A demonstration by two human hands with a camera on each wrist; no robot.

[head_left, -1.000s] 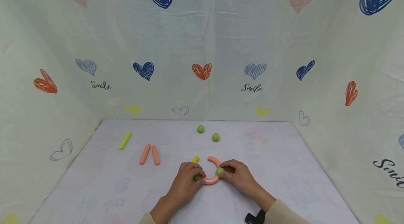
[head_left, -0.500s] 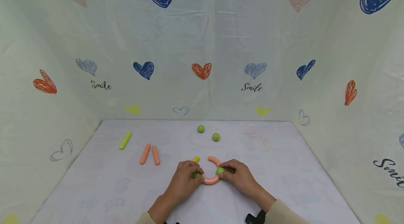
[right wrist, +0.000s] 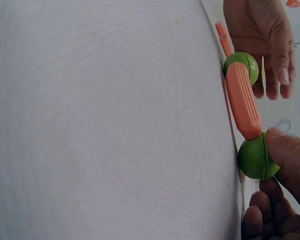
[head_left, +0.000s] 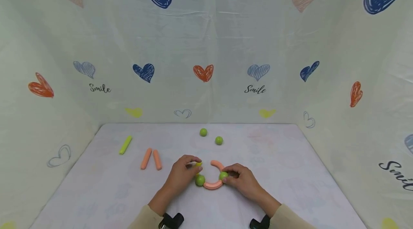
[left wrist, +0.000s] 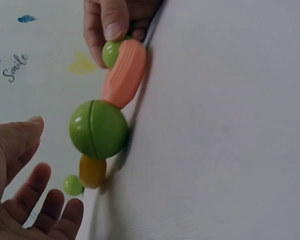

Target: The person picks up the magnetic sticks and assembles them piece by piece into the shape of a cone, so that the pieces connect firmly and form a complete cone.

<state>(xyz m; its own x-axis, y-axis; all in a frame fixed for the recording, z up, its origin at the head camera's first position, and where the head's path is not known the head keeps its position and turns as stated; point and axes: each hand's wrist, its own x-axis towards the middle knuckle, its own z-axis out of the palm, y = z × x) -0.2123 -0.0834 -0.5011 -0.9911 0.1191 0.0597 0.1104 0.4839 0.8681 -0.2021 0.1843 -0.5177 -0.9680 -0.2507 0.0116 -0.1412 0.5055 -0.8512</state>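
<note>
Beige-sleeved, the right grip (head_left: 241,179) is pinching a glossy green ball (head_left: 223,176); the left grip (head_left: 182,172) is hovering, loosely spread. Between them, a ridged pink arc (head_left: 213,185) is touching that ball and a seamed second ball (head_left: 200,180). In the head view, the left grip is partly hiding a yellow piece (head_left: 199,164).

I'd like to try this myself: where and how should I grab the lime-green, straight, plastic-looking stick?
Probably pinch the stick at its middle, from above, finger and thumb across its long sides: it lies flat, slim and straight, both sides free.
</note>
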